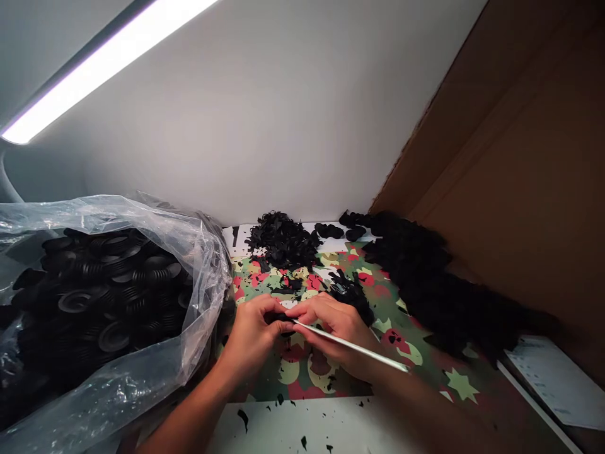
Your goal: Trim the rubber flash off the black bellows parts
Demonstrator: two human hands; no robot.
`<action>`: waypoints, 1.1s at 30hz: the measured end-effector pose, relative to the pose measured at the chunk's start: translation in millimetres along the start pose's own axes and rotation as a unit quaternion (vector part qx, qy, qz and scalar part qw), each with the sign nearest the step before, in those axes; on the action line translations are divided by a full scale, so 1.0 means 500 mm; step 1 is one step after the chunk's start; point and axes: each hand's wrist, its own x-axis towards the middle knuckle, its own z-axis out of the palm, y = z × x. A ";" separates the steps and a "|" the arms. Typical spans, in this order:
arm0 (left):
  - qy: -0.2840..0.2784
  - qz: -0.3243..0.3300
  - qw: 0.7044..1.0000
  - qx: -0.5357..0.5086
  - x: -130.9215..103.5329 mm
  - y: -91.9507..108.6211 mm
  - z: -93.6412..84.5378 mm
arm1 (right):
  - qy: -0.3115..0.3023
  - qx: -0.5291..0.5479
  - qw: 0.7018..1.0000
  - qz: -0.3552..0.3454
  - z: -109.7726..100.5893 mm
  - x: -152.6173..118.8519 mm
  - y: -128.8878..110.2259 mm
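Observation:
My left hand [253, 328] is closed, thumb and fingers pinching a small black part [282, 318] whose shape is mostly hidden. In my right hand [338, 321] is a slim, pale metallic tool [362, 348]; its tip meets the part between my hands, and its other end points toward the lower right. Whether it is a blade or tweezers I cannot tell. Both hands are close together above a camouflage-patterned mat [316, 372]. Just beyond my right hand lies a small heap of black pieces [352, 293].
A clear plastic bag [203, 302] full of black ribbed rubber parts [113, 296] stands at left. Black scraps [283, 243] are piled at the back. A long black heap [425, 284] runs along the cardboard [524, 189] at right, near a white sheet [562, 378]. A lamp [108, 63] shines above.

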 end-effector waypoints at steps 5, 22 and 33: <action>0.011 0.016 1.000 0.014 0.001 -0.008 0.003 | 0.008 -0.045 0.996 -0.071 0.018 0.002 0.003; 0.040 0.001 0.988 -0.146 0.006 0.013 -0.009 | 0.082 0.083 0.991 0.066 -0.015 0.016 -0.028; 0.060 0.048 0.996 -0.043 0.001 0.014 -0.009 | 0.067 -0.020 0.996 -0.049 -0.002 0.009 -0.011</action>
